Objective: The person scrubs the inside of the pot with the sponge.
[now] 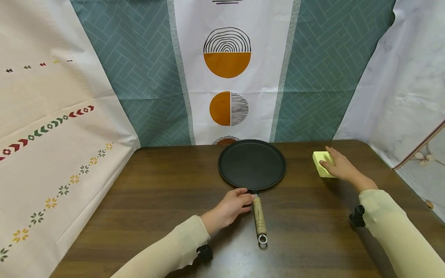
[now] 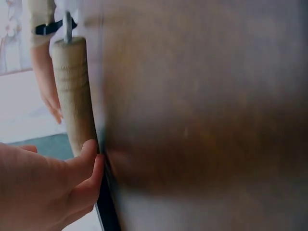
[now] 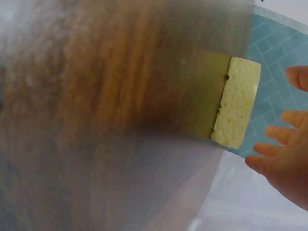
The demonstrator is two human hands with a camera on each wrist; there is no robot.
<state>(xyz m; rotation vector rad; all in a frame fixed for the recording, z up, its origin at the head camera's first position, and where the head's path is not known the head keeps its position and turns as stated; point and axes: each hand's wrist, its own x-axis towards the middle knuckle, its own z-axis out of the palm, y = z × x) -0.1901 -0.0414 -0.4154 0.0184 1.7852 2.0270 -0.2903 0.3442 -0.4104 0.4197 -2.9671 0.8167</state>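
A flat black pan (image 1: 252,165) lies on the brown table with its wooden handle (image 1: 259,215) pointing toward me and a metal ring at the end. Beside the upper end of the handle is my left hand (image 1: 232,206), fingers loosely bent and fingertips right at the wood. In the left wrist view those fingers (image 2: 86,180) overlap the lower part of the handle (image 2: 73,91). A pale yellow sponge (image 1: 321,170) sits at the far right of the table. My right hand (image 1: 340,166) is spread over it. The right wrist view shows the fingers apart, above the sponge (image 3: 237,102).
A wooden table (image 1: 167,193) carries the pan and sponge. Green and white patterned cloth (image 1: 149,77) hangs behind its back edge. Pale cloths hang at the left (image 1: 69,154) and right (image 1: 410,108) sides.
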